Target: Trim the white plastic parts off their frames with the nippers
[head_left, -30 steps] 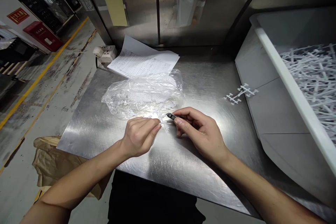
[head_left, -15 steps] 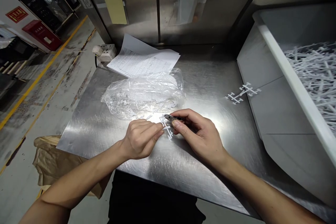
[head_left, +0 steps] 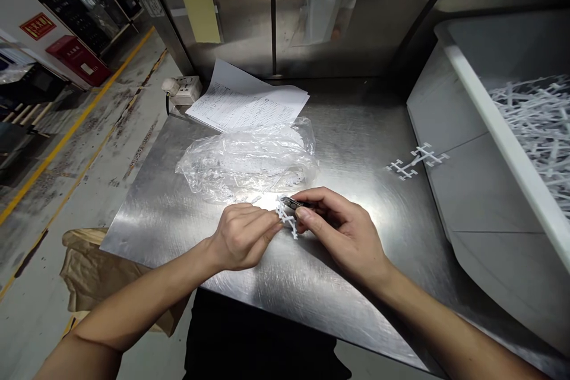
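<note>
My left hand [head_left: 246,236] pinches a branched white plastic sprue [head_left: 289,223] over the metal table [head_left: 351,130]. In my right hand [head_left: 341,228] is a pair of small dark nippers [head_left: 291,203], its tip at the sprue's upper end. Whether the jaws touch the plastic is too small to tell. Just beyond both hands lies a clear plastic bag [head_left: 244,160] with many small white parts inside. A second white sprue [head_left: 417,160] rests on the table to the right, against the bin.
A large grey bin [head_left: 485,190] full of white sprues stands at the right. Behind the bag are printed sheets [head_left: 249,98] and a power socket [head_left: 184,89]. Brown paper [head_left: 95,273] lies below the table's left edge. A metal panel [head_left: 240,18] backs the table.
The sprue in my left hand has turned slightly, and the nippers have shifted a little at its upper end. The whole view has moved slightly.
</note>
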A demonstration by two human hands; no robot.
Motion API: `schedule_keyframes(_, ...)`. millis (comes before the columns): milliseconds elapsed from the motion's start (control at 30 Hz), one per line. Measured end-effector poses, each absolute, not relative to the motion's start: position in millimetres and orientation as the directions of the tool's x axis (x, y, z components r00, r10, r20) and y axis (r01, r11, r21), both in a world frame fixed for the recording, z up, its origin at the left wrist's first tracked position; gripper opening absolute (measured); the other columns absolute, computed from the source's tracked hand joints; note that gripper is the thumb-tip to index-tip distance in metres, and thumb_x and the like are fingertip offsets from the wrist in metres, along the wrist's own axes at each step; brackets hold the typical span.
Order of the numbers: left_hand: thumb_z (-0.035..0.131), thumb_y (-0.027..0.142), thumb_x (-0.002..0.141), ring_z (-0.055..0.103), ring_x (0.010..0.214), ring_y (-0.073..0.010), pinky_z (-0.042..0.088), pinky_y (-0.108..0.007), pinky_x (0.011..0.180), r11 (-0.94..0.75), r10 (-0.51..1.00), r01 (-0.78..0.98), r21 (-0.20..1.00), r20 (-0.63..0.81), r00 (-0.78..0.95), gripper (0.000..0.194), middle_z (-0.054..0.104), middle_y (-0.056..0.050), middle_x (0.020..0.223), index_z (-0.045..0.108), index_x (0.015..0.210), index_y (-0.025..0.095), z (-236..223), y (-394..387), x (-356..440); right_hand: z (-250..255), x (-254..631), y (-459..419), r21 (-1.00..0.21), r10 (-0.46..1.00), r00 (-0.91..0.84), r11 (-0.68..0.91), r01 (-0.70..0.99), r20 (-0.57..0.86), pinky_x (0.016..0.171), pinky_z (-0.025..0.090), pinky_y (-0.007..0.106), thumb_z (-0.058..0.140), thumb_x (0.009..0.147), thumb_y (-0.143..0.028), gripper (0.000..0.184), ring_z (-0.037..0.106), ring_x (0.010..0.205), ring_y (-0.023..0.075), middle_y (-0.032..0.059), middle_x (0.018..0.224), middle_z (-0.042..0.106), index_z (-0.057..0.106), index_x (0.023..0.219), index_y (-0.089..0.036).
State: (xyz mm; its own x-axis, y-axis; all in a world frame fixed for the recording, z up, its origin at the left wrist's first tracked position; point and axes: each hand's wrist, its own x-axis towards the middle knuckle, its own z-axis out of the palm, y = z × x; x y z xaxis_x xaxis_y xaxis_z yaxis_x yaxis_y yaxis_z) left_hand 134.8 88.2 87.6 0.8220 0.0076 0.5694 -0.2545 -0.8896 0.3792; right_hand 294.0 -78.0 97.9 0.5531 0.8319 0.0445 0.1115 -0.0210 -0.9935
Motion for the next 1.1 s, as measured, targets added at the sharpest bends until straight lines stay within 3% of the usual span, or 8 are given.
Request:
schedule_keyframes(300,0.057,0.012,0.11,0.057,0.055,-0.0146,0.038,-0.032,0.056,-0.883,-0.002,-0.267,0.385,0.566,0.824,0.014,0.067,0.0,0.069,0.068,0.101,0.015,88.5,88.0,135.2,101.7,294.0,-79.2,-0.99,0.829,0.55,0.035,0.135,0.104,0.08,0.062,0.037,0.075,0.103,-0.035,0.015,0.078,0.088,0.022,0.0052,0.101,0.083,0.08,0.111,-0.023)
schedule_keyframes(467,0.06,0.011,0.108,0.061,0.059,-0.0148,0.04,-0.031,0.057,-0.87,-0.009,-0.296,0.394,0.587,0.81,0.01,0.074,-0.002,0.077,0.069,0.106,0.015,86.6,88.3,135.2,102.0,294.0,-80.6,-0.984,0.83,0.545,0.023,0.177,0.117,0.074,0.059,0.035,0.074,0.103,-0.033,0.015,0.076,0.083,0.0207,0.0038,0.097,0.082,0.081,0.113,-0.024)
schedule_keyframes(667,0.057,0.014,0.11,0.059,0.057,-0.0147,0.04,-0.032,0.057,-0.882,-0.011,-0.281,0.379,0.578,0.816,0.012,0.07,-0.001,0.072,0.069,0.106,0.015,87.7,88.6,135.0,100.8,293.5,-79.6,-0.975,0.822,0.556,-0.007,0.222,0.121,0.068,0.057,0.033,0.075,0.103,-0.034,0.015,0.072,0.076,0.0192,0.003,0.092,0.081,0.081,0.112,-0.024)
schedule_keyframes(1100,0.056,0.014,0.11,0.058,0.056,-0.0135,0.039,-0.03,0.056,-0.889,-0.016,-0.273,0.368,0.571,0.821,0.015,0.069,0.0,0.071,0.067,0.102,0.016,88.3,88.3,135.9,102.5,291.4,-78.3,-0.985,0.824,0.561,-0.03,0.172,0.073,0.072,0.06,0.036,0.073,0.103,-0.036,0.017,0.076,0.086,0.0232,0.0051,0.095,0.082,0.082,0.112,-0.024)
